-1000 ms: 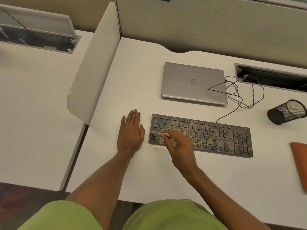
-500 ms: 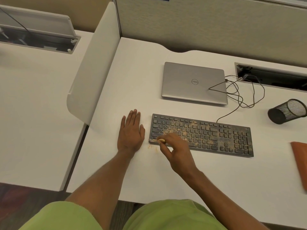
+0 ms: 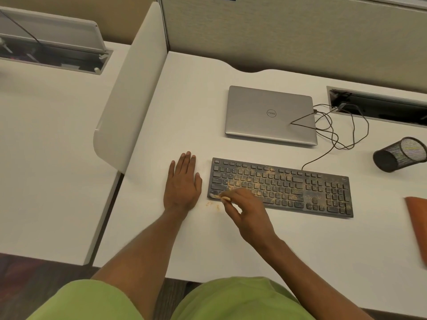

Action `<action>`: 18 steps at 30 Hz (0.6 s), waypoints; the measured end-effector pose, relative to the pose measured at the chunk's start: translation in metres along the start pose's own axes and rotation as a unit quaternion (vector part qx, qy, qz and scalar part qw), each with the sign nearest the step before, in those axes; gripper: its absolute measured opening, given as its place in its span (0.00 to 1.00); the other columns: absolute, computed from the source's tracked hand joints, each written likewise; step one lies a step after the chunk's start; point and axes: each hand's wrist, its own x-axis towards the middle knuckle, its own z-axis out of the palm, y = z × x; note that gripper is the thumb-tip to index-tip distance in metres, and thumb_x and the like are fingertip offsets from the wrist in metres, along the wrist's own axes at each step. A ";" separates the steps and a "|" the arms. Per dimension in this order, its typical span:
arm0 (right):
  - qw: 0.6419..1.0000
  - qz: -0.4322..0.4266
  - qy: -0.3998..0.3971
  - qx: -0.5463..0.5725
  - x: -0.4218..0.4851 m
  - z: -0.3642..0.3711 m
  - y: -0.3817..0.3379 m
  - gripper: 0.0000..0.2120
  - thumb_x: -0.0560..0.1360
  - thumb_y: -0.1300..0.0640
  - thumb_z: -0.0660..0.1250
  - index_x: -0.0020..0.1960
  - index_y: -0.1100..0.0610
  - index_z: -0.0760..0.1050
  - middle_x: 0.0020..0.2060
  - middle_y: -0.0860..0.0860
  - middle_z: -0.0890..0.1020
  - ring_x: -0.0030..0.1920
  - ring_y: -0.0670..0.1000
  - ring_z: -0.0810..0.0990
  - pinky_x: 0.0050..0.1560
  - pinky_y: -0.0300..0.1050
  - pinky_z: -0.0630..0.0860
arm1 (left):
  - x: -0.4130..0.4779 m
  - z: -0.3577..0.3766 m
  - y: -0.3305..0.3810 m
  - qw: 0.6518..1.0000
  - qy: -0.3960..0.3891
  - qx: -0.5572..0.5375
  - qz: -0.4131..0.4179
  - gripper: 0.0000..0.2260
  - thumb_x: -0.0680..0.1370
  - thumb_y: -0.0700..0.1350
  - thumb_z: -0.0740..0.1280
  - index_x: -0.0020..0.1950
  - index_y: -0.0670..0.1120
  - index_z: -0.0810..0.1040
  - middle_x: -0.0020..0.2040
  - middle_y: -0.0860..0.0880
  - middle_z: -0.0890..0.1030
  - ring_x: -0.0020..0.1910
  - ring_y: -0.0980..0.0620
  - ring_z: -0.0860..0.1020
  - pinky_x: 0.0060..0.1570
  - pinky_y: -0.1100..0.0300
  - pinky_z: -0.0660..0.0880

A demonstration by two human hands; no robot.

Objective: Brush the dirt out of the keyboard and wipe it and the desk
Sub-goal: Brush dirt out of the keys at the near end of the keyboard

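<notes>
Sweeping goes on at the near left corner of the keyboard (image 3: 300,188): within the last second the small brush (image 3: 219,197), pinched in the fingers (image 3: 238,195) of the right hand (image 3: 250,215), has come down from the middle rows to this corner. A few orange crumbs (image 3: 212,205) lie on the bench (image 3: 184,112) just beside it. The left hand (image 3: 182,185) stays flat, fingers straight, holding nothing. Much dirt remains on the keys, so I judge the brushing is early. Behind are a closed laptop (image 3: 270,114), a tipped mesh cup (image 3: 399,154), and an orange cloth (image 3: 418,222) at the right edge.
</notes>
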 end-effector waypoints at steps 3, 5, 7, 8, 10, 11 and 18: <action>0.999 0.015 0.028 -0.013 -0.001 -0.002 0.005 0.06 0.81 0.57 0.68 0.56 0.54 0.82 0.48 0.46 0.82 0.49 0.45 0.77 0.49 0.43 0.76 | 0.000 0.000 0.000 1.000 -0.008 0.004 -0.002 0.27 0.86 0.52 0.52 0.85 0.45 0.59 0.85 0.47 0.59 0.85 0.51 0.53 0.84 0.47 0.49; 0.997 0.041 0.058 -0.016 -0.002 -0.004 0.008 0.04 0.81 0.58 0.69 0.54 0.55 0.82 0.46 0.46 0.80 0.47 0.46 0.76 0.46 0.43 0.76 | 0.000 0.000 0.000 1.000 -0.010 0.005 -0.003 0.28 0.86 0.52 0.51 0.85 0.45 0.58 0.85 0.47 0.58 0.85 0.51 0.53 0.84 0.48 0.49; 0.995 0.055 0.083 -0.008 -0.002 -0.005 0.007 0.03 0.80 0.59 0.69 0.52 0.56 0.82 0.46 0.46 0.80 0.47 0.46 0.77 0.44 0.41 0.76 | 0.000 0.001 -0.001 1.000 -0.009 0.004 -0.002 0.28 0.86 0.52 0.52 0.85 0.45 0.58 0.85 0.47 0.58 0.85 0.51 0.52 0.84 0.48 0.49; 0.994 0.059 0.092 0.002 -0.001 -0.005 0.005 0.03 0.80 0.59 0.69 0.52 0.56 0.82 0.46 0.47 0.81 0.47 0.46 0.77 0.45 0.38 0.75 | 0.000 0.001 -0.001 1.000 -0.009 0.004 -0.002 0.27 0.86 0.52 0.52 0.85 0.45 0.58 0.85 0.47 0.58 0.85 0.52 0.52 0.84 0.48 0.48; 0.993 0.061 0.103 0.023 0.002 -0.005 0.001 0.05 0.80 0.58 0.70 0.54 0.56 0.83 0.47 0.47 0.83 0.48 0.46 0.79 0.46 0.30 0.73 | 0.000 0.002 -0.001 1.000 -0.006 0.004 -0.003 0.27 0.86 0.51 0.53 0.85 0.45 0.58 0.85 0.47 0.58 0.85 0.52 0.52 0.84 0.48 0.48; 0.992 0.063 0.105 0.027 0.004 -0.004 -0.001 0.06 0.80 0.57 0.70 0.55 0.56 0.83 0.48 0.47 0.83 0.48 0.45 0.79 0.46 0.29 0.73 | 0.000 0.002 -0.001 1.000 -0.005 0.004 -0.003 0.27 0.86 0.51 0.53 0.85 0.45 0.59 0.85 0.47 0.58 0.85 0.52 0.52 0.84 0.48 0.48; 0.988 0.093 0.104 0.060 0.005 0.000 -0.003 0.05 0.80 0.59 0.69 0.46 0.57 0.82 0.40 0.48 0.83 0.41 0.47 0.79 0.40 0.46 0.77 | 0.000 0.001 -0.001 1.000 -0.003 -0.005 -0.003 0.27 0.86 0.51 0.54 0.85 0.45 0.59 0.85 0.47 0.58 0.85 0.52 0.52 0.84 0.49 0.48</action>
